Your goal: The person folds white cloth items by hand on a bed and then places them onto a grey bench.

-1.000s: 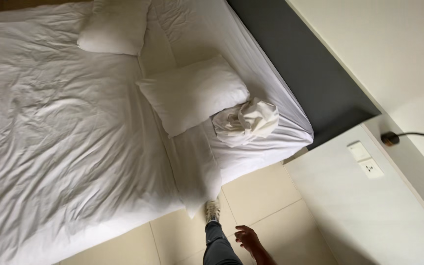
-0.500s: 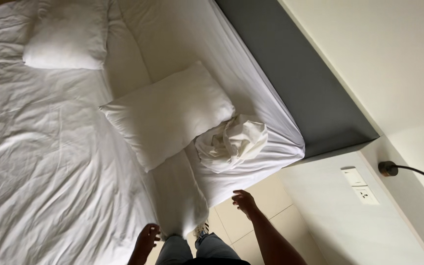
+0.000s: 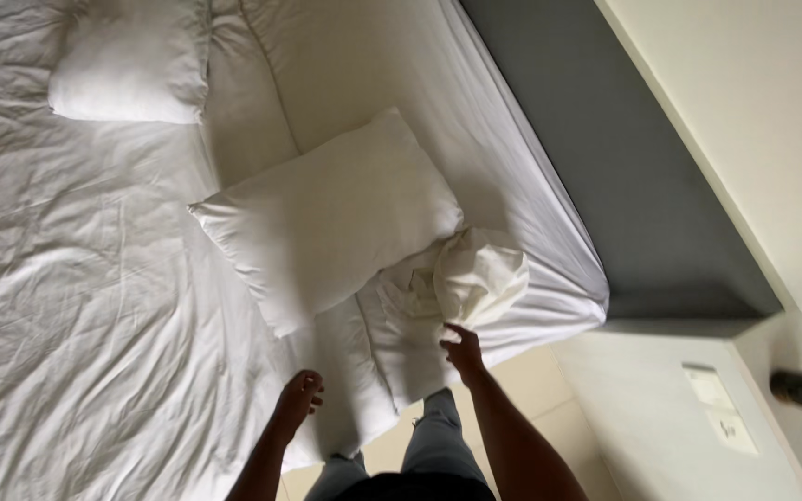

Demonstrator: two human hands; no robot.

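Head view: the right hand (image 3: 462,353), fingers spread, touches the crumpled white cloth bundle (image 3: 466,278) at the bed's (image 3: 531,195) corner, against a plump rectangular pillow (image 3: 327,218). The left hand (image 3: 299,397) hangs loosely open over the wrinkled duvet (image 3: 76,306). Tiled floor (image 3: 531,380) lies bare beside the mattress edge.

Soft, dim daylight falls on the bed (image 3: 95,306) from about ten o'clock, creases casting gentle shadows, the whole view slightly blurred.
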